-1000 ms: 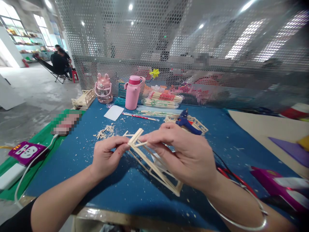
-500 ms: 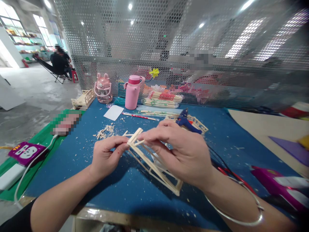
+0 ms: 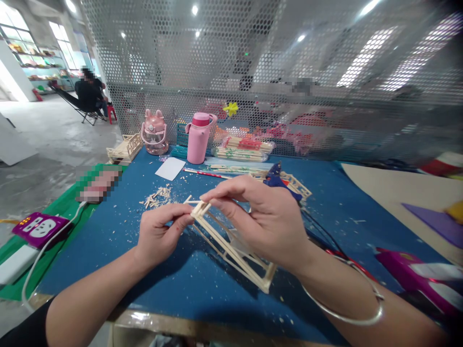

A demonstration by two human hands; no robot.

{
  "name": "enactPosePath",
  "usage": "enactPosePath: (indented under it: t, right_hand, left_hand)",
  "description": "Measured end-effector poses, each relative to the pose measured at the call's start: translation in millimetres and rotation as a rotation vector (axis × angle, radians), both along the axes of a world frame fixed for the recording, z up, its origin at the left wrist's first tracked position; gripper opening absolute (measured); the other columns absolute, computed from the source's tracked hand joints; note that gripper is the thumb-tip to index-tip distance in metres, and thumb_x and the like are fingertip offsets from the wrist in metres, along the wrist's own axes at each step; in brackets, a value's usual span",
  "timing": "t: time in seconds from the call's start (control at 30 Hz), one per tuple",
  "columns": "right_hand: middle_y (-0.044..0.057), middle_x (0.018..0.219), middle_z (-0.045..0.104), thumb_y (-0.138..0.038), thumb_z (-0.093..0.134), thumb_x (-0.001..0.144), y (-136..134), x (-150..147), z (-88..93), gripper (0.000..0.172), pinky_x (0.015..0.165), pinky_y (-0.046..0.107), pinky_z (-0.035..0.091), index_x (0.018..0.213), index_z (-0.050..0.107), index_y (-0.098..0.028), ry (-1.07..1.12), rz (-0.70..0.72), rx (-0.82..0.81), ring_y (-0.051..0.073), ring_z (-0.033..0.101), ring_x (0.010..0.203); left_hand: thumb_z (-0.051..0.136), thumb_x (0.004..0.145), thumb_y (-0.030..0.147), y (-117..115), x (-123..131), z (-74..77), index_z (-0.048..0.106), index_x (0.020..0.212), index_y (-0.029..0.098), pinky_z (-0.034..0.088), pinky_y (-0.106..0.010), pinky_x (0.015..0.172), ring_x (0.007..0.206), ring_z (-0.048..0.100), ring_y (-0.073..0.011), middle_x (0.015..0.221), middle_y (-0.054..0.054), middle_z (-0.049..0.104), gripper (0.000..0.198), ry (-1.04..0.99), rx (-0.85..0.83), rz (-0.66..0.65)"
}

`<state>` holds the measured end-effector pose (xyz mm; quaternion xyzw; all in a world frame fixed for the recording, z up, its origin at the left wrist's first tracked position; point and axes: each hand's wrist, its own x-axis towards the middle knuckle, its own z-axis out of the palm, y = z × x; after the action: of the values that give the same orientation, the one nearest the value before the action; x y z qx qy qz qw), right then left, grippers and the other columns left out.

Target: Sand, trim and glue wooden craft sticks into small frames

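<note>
A pale frame of thin wooden sticks (image 3: 235,250) leans over the blue table mat (image 3: 188,274), its lower corner resting on the mat. My left hand (image 3: 159,233) pinches its upper end from the left, fingers closed. My right hand (image 3: 264,219) reaches over the frame from the right, and its thumb and forefinger pinch the short cross sticks at the top. A silver bangle (image 3: 347,308) hangs on my right wrist.
A blue glue gun (image 3: 278,183) lies on another stick piece behind my right hand. A pink bottle (image 3: 198,137), pink cup (image 3: 155,131), stick bundles (image 3: 244,148), white card (image 3: 170,168) and wood scraps (image 3: 157,196) lie at the back. A purple device (image 3: 38,226) sits left; a perforated metal screen (image 3: 253,72) bounds the far side.
My right hand has slid left along the top of the frame, and its fingers now cover the cross sticks that stuck out. The left hand has stayed put.
</note>
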<state>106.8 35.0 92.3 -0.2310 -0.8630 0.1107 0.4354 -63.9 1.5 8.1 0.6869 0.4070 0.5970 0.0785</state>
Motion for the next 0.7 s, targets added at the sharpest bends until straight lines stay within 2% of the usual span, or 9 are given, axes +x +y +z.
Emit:
enactPosePath:
  t: [0.2, 0.33, 0.43, 0.53, 0.63, 0.7]
  right_hand:
    - [-0.002, 0.081, 0.068, -0.017, 0.058, 0.082, -0.3, 8.1, 6.5, 0.010, 0.068, 0.026, 0.052, 0.085, 0.063, -0.025, 0.311, 0.042, -0.064, 0.013, 0.065, 0.074]
    - [0.000, 0.081, 0.068, -0.020, 0.058, 0.082, 9.0, 24.6, 0.0, 0.007, 0.067, 0.025, 0.052, 0.086, 0.061, -0.025, 0.369, -0.044, -0.170, 0.013, 0.065, 0.073]
    - [0.001, 0.075, 0.069, -0.024, 0.060, 0.080, 23.3, 38.8, -17.3, 0.002, 0.064, 0.026, 0.050, 0.080, 0.061, -0.022, 0.270, -0.136, -0.352, 0.014, 0.065, 0.069]
    - [0.001, 0.064, 0.065, -0.028, 0.065, 0.074, 36.8, 49.4, -39.3, 0.010, 0.056, 0.024, 0.047, 0.070, 0.062, -0.019, 0.137, -0.160, -0.572, 0.012, 0.060, 0.058]
    - [-0.002, 0.055, 0.061, -0.036, 0.067, 0.070, 43.5, 53.9, -54.5, 0.021, 0.048, 0.021, 0.043, 0.068, 0.056, -0.018, 0.297, -0.115, -0.795, 0.009, 0.054, 0.048]
    - [-0.003, 0.055, 0.062, -0.041, 0.067, 0.069, 44.4, 55.4, -57.1, 0.027, 0.045, 0.019, 0.040, 0.069, 0.051, -0.019, 0.463, -0.054, -0.923, 0.008, 0.054, 0.045]
  left_hand:
    - [0.059, 0.079, 0.016, 0.9, 0.3, -1.8, 0.067, 0.082, 0.019, 0.050, -0.018, 0.055, 0.060, 0.063, -0.0090, 0.073, -0.001, 0.071, 0.009, -0.030, -0.024, -0.001]
    - [0.060, 0.078, 0.018, 2.6, -0.3, -2.9, 0.068, 0.081, 0.019, 0.050, -0.018, 0.054, 0.058, 0.062, -0.0091, 0.072, -0.001, 0.071, 0.008, -0.099, -0.062, 0.005]
    - [0.060, 0.079, 0.018, 4.9, -1.5, -4.1, 0.068, 0.081, 0.019, 0.048, -0.017, 0.051, 0.054, 0.058, -0.0073, 0.069, 0.000, 0.069, 0.009, -0.174, -0.109, -0.034]
    - [0.059, 0.079, 0.020, 8.3, -2.5, -5.8, 0.068, 0.082, 0.019, 0.048, -0.017, 0.049, 0.051, 0.056, -0.0070, 0.066, 0.001, 0.068, 0.010, -0.233, -0.166, -0.059]
    - [0.059, 0.079, 0.022, 13.7, -1.1, -3.4, 0.069, 0.082, 0.018, 0.049, -0.018, 0.050, 0.052, 0.058, -0.0084, 0.068, -0.001, 0.069, 0.011, -0.252, -0.197, -0.084]
    - [0.058, 0.080, 0.022, 18.3, 2.1, 3.4, 0.069, 0.083, 0.017, 0.049, -0.020, 0.050, 0.054, 0.060, -0.0099, 0.071, -0.003, 0.070, 0.013, -0.218, -0.201, -0.128]
